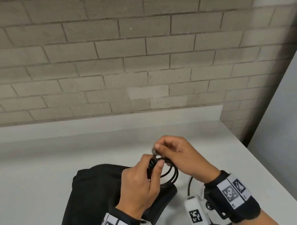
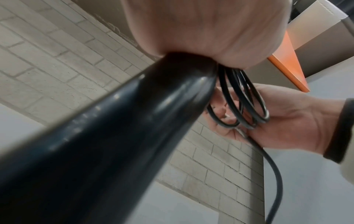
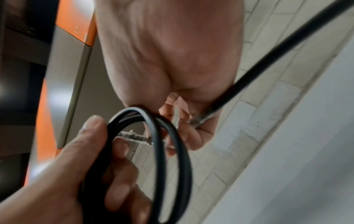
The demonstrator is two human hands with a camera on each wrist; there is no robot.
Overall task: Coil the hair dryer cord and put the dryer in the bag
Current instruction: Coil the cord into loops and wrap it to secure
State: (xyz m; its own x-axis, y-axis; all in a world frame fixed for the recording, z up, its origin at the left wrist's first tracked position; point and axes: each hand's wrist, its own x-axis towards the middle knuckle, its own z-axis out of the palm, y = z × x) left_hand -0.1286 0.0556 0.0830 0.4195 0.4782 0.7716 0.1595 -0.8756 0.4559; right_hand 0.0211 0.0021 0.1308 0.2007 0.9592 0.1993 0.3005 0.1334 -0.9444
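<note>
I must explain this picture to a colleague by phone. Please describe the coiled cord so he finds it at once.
Start at the white counter under the brick wall, then the black bag lying on it. Above the bag's right edge, the left hand grips the coiled cord: thin glossy black loops, unlike the matte bag.

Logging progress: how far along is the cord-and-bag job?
Done: several cord loops gathered. In hand: left hand grips the loops; right hand pinches a small tie at the bundle. Left: securing it; the dryer is not yet in the black bag.
</note>
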